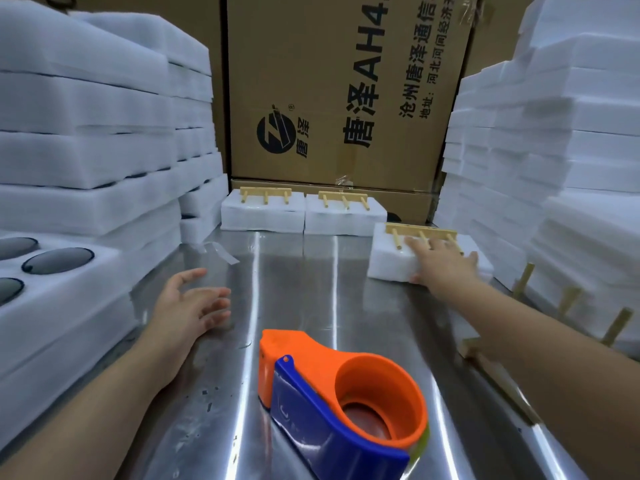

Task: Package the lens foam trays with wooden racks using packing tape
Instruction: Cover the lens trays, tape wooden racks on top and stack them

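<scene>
On the right of the steel table lies a white foam tray package [391, 261] with a wooden rack [424, 233] on top. My right hand [441, 261] lies flat on it, fingers straight across the rack's pegs, thumb at the front edge. My left hand [192, 303] hovers over the table at the left, fingers loosely spread, holding nothing. An orange and blue tape dispenser [339, 396] lies on the table in front of me. Two more foam packages with racks [263, 211] [344, 214] sit side by side at the back.
Tall stacks of white foam trays [86, 150] [554, 150] line both sides. An open tray with dark lenses [59, 259] sits at left. A loose wooden rack [568, 306] lies at the right edge. A large cardboard box [329, 81] closes the back. A tape strip [221, 252] lies near the left stack.
</scene>
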